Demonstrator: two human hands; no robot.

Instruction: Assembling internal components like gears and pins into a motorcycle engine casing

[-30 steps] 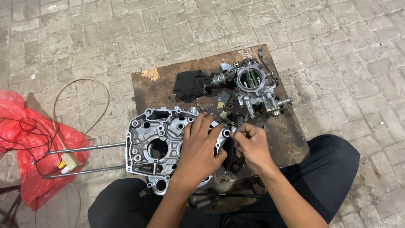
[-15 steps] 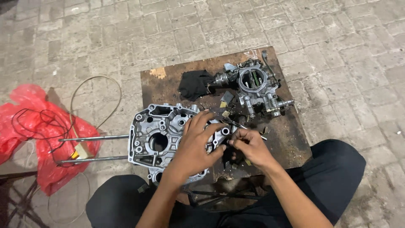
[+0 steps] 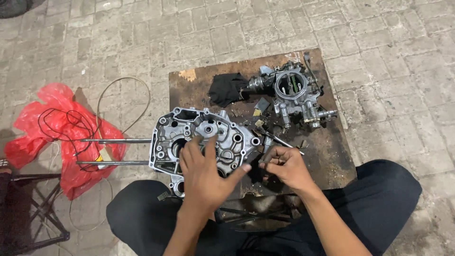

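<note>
- left hand [image 3: 206, 173] — fingers spread open, palm flat on the engine case half [image 3: 201, 137], centre of frame.
- right hand [image 3: 284, 166] — fingers pinched around a small dark part [image 3: 262, 163]; its details cannot be told.
- Case lies open-face up, stripped; long axis left–right, two rods [image 3: 116, 151] pointing left.
- carburettor [image 3: 294, 92] apart, upper right of the wooden board [image 3: 332, 156].

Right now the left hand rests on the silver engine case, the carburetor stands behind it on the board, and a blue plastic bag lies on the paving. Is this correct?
Not quite: the plastic bag is red, as the head view shows. The left hand does rest on the silver engine case, with the carburetor behind on the board.
</note>
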